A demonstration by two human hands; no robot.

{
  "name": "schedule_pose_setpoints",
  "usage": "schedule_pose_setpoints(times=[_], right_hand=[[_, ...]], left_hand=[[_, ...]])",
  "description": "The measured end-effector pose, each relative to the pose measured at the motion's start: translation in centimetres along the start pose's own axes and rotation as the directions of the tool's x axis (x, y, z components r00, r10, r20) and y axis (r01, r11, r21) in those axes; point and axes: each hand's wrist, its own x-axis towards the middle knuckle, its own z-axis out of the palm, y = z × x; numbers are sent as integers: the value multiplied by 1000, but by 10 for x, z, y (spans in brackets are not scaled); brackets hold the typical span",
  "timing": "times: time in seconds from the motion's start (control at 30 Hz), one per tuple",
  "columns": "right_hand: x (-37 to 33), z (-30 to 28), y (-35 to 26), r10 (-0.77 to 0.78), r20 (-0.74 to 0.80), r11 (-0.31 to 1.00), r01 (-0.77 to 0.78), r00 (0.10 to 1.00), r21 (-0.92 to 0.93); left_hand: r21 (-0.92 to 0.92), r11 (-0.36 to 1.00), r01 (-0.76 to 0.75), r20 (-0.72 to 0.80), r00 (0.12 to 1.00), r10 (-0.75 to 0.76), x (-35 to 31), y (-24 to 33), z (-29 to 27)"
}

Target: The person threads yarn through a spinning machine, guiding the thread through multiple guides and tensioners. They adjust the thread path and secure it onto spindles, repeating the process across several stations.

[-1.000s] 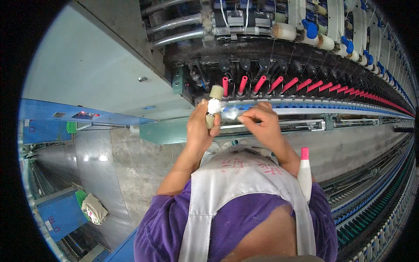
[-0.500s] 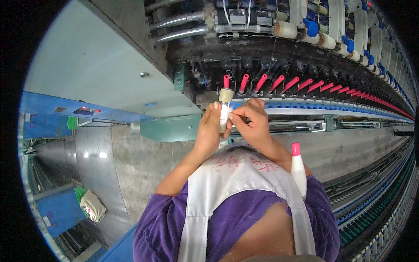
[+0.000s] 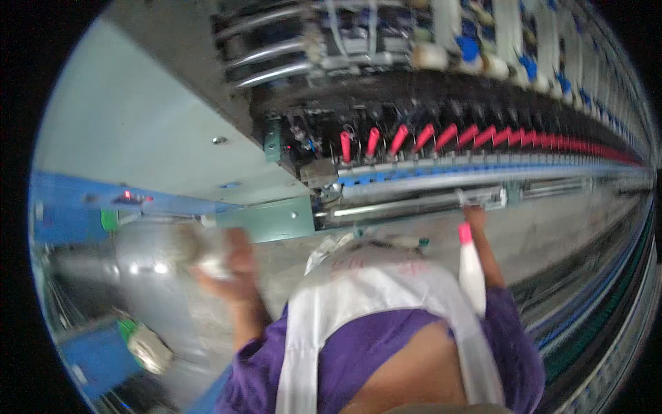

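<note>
Off-white cloth [image 3: 149, 350] lies bundled at the near left. Farther off, a beige roller [image 3: 185, 244] with something white on it sits in the closed left hand [image 3: 238, 281], blurred, over the floor. Pink tubes [image 3: 402, 140] stand in a row along the far machine, running right. Beside the right arm is a pink-tipped white bobbin [image 3: 472, 276]; beyond it the right hand [image 3: 474, 216], well apart from the left, shows too small and blurred to tell its grip

You, in purple top [image 3: 358, 345] and white apron [image 3: 372, 290]
Your sleeves [image 3: 514, 348] are purple, your straps [image 3: 301, 372] broad and white; reddish markings [image 3: 410, 268] (blurred here) cross your bib [image 3: 345, 279].
</note>
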Motion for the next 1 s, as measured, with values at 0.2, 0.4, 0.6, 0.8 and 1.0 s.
schedule_pose_setpoints(times=[0.2,0.4,0.6,0.8,1.0], right_hand=[[-47,36,-66,-163,756,986,134,634,101],[-122,63,-101,-84,989,883,469,124,16],[-115,82,-140,-222,925,625,773,309,-108],[-95,123,-179,-454,781,676,737,429,-13],[-130,130,-152,-535,757,477,874,375,-95]], left_hand=[[466,885,13,167,981,-102,20,-42,-7],[517,852,-82,120,993,22,22,-80,-10],[548,836,-10,192,975,-114,17,-72,-2],[657,754,0,347,888,-302,6,-97,21],[468,811,350,249,828,-502,14,-139,3]])
